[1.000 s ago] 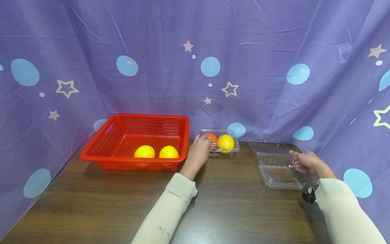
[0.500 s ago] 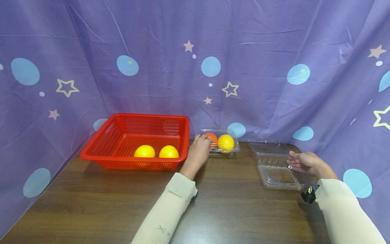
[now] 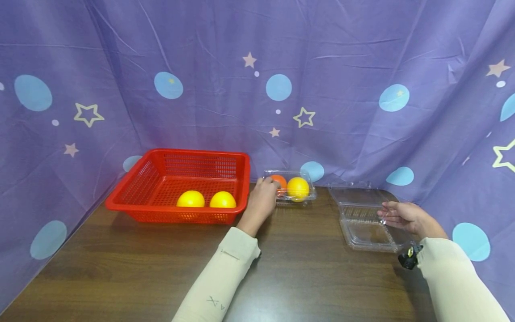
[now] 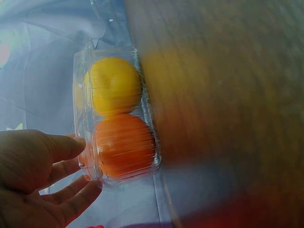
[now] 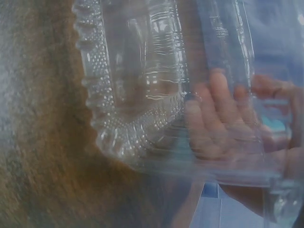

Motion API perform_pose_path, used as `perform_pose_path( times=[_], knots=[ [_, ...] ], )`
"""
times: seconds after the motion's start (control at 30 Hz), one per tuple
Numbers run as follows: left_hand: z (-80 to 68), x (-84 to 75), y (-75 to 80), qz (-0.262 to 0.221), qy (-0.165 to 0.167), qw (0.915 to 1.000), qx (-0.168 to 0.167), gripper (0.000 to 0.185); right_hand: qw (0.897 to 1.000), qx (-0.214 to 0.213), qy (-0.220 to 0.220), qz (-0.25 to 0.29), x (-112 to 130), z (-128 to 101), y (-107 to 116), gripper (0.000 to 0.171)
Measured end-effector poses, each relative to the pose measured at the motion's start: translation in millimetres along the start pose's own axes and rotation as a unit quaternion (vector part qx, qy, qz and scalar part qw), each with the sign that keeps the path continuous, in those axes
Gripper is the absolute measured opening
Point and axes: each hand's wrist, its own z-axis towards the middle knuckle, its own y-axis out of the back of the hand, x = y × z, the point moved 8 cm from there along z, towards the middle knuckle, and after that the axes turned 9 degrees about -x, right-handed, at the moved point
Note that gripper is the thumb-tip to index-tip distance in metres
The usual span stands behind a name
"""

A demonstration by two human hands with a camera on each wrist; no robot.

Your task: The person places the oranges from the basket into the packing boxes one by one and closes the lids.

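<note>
At the back middle of the table stands a small clear plastic clamshell box (image 3: 309, 195) with an orange ball-shaped fruit (image 4: 124, 146) and a yellow one (image 3: 298, 189) inside; its lid is down. My left hand (image 3: 263, 194) grips the left end of this box, thumb on the near side and fingers round the end, as the left wrist view shows. To the right lies a second clear plastic clamshell box (image 3: 364, 243), lid folded back against the curtain. My right hand (image 3: 404, 217) is at its right side, fingers extended and seen through the plastic in the right wrist view.
A red perforated plastic basket (image 3: 128, 209) stands at the left with two yellow balls (image 3: 191, 199) near its front. A purple curtain (image 3: 225, 89) hangs behind and at both sides of the brown wooden table (image 3: 314, 268).
My right hand has shifted slightly left over the side of the lidded-back box, its fingers straighter. The left hand, the filled box and the basket have stayed put.
</note>
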Motion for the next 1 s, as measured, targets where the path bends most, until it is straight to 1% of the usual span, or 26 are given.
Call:
perform_pose_path(
  times=[0.13,0.27,0.57,0.67,0.87,1.0],
  knots=[
    [-0.1,0.2,0.3,0.001,0.001,1.0000,0.000,0.021,1.000,0.003,0.000,-0.005,-2.1,1.0,0.6,0.030],
    [-0.4,-0.4,1.4,0.002,-0.001,1.0000,-0.004,0.022,1.000,0.001,-0.003,0.003,-4.1,2.0,1.9,0.029],
    [-0.5,-0.9,3.0,-0.006,-0.002,1.0000,-0.007,0.021,0.999,0.000,-0.014,0.046,-3.8,-1.0,-0.5,0.029],
    [0.1,-0.8,2.3,-0.007,-0.002,1.0000,-0.004,0.020,0.998,0.000,-0.019,0.053,-3.7,-1.5,-1.8,0.026],
    [0.9,0.2,0.5,-0.004,0.002,1.0000,0.007,0.021,0.998,0.008,-0.015,0.055,-5.0,-0.3,-2.2,0.029],
    [1.2,0.6,0.3,-0.005,0.001,1.0000,0.007,0.021,0.999,0.015,-0.010,0.046,-6.2,0.5,-2.7,0.026]
  ],
)
